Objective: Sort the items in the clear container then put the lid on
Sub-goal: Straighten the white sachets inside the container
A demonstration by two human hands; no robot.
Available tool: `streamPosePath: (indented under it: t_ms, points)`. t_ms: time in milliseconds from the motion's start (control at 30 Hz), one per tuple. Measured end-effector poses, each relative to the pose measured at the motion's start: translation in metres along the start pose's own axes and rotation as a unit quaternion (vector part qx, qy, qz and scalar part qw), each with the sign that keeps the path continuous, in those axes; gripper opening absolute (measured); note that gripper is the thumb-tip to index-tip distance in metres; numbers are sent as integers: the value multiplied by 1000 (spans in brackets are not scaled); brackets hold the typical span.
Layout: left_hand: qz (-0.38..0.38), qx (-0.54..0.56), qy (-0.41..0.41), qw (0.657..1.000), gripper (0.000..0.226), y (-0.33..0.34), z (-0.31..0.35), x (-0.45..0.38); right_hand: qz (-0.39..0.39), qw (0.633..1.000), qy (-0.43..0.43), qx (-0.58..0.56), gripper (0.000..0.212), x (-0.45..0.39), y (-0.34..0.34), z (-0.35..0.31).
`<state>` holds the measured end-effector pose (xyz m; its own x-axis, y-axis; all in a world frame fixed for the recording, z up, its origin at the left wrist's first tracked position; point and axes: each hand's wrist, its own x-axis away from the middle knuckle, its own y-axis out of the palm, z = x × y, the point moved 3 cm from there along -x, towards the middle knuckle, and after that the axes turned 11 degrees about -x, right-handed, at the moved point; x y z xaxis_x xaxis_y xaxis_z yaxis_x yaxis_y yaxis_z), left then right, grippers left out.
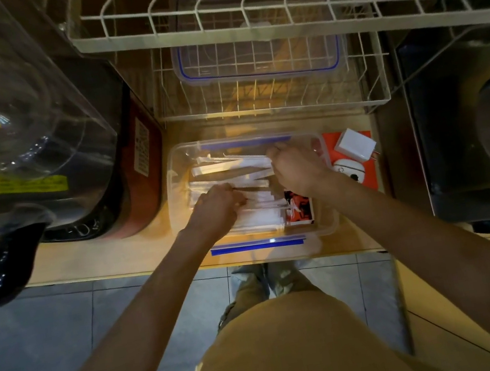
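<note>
A clear container with blue clips sits open on the wooden counter. It holds several long white wrapped packets lying lengthwise and a red-and-black sachet at its right end. My left hand is inside the container, fingers closed on the packets at the front left. My right hand is curled over the packets' right ends. The clear lid with a blue seal lies in the wire rack behind the container.
A white wire dish rack stands behind and above. A clear jug with a black handle sits on a red base at the left. A white charger rests on a red box to the right. A dark appliance stands at far right.
</note>
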<state>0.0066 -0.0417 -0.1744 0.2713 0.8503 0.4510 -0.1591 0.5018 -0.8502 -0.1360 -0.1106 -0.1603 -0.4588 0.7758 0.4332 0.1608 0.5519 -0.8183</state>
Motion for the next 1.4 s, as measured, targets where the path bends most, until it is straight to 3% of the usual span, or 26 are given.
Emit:
streamPosePath:
  t_ms: [133,267,333,433,500,567,700,800,1000,1100,1233,1300,1400]
  points:
    - [-18,-3,-26,1000,40,-8,-5,7,-15,1000,-16,-15,23,6,-4,-6]
    - [-3,109,-12,994,18,-35,-9,18,-62,996,-50,-46,31,10,8,-19]
    - [32,124,-4,992,20,-43,-9,19,-111,990,-41,-73,34,9,22,-24]
    - [40,50,-6,998,64,-37,-10,12,-136,985,-22,-105,35,7,38,-26]
    - [-22,-37,1,999,95,-21,-9,5,-134,982,-12,-130,34,7,44,-23]
    - [-76,-93,16,993,109,-7,-8,-2,-134,975,-6,-177,37,9,46,-23]
    - [-112,-157,37,980,117,7,-6,-17,-128,956,-6,-263,50,12,42,-23]
    - [-89,-197,50,975,119,11,3,-23,-97,957,6,-273,32,11,37,-14]
    - [-50,-274,48,959,125,17,14,-30,-13,936,65,-346,27,15,16,0]
    - [-39,-284,50,957,112,21,17,-32,25,921,88,-379,23,16,8,9]
    - [28,-214,25,976,72,24,16,-36,100,933,167,-303,19,22,6,23]
    - [38,-178,1,983,62,24,15,-40,79,946,187,-254,19,27,15,20]
    - [33,-140,-26,989,56,22,14,-45,36,952,192,-236,37,34,33,11]
